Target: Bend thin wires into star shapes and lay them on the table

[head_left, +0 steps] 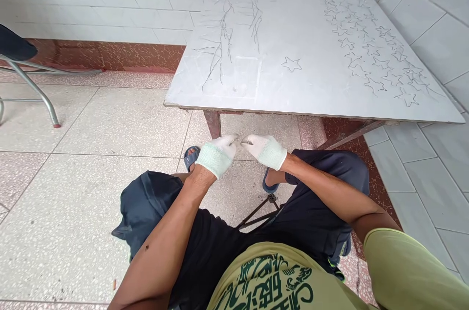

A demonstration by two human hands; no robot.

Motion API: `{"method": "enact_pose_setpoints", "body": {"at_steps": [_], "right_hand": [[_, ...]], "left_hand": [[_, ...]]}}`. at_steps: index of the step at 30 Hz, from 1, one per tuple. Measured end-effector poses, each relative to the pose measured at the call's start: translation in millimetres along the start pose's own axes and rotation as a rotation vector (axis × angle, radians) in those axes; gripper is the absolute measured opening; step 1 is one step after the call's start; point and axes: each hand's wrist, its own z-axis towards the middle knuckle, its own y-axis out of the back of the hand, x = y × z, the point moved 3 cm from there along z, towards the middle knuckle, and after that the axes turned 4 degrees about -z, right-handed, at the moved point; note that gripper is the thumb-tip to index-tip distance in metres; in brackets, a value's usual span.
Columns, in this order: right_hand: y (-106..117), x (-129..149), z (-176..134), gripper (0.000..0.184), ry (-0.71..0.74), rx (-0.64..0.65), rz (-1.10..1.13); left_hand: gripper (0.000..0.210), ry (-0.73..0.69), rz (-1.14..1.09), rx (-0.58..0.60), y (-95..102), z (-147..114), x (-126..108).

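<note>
My left hand [222, 152] and my right hand [266, 149], both in white gloves with pale green cuffs, meet over the floor just in front of the table's near edge. Each is closed in a pinch, fingertips nearly touching. Between them a thin wire [239, 139] shows only faintly; its shape is mostly hidden by the fingers. On the table beyond, a single wire star [292, 64] lies near the middle. Many more wire stars [374, 51] are spread along the right side. Loose bent wires [222, 41] lie in two bunches at the left.
The white-topped table [311, 97] stands against tiled walls at the back and right. Its wooden leg [213, 123] comes down just beyond my left hand. A folding metal chair [34, 85] is at far left. Dark metal bars [258, 213] show between my knees.
</note>
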Motion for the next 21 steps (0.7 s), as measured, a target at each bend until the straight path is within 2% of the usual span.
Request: {"method": "enact_pose_setpoints", "body": {"at_steps": [3, 9, 12, 17, 21], "right_hand": [[-2, -2, 1, 0.030, -0.006, -0.029, -0.036], [-15, -11, 5, 0.038, 0.065, -0.065, -0.155], [-17, -8, 3, 0.036, 0.071, -0.087, -0.180], [-17, 1, 0, 0.036, -0.085, -0.086, -0.145], [-16, 5, 2, 0.034, -0.122, -0.058, -0.052]], "left_hand": [[0.039, -0.029, 0.068, -0.056, 1.8, -1, -4], [0.028, -0.022, -0.061, -0.019, -1.8, 0, 6], [0.023, -0.006, -0.069, -0.050, -2.2, -2, 8], [0.022, 0.037, -0.038, -0.086, -3.5, -5, 3], [0.024, 0.069, -0.065, -0.079, -3.0, -2, 6]]}}
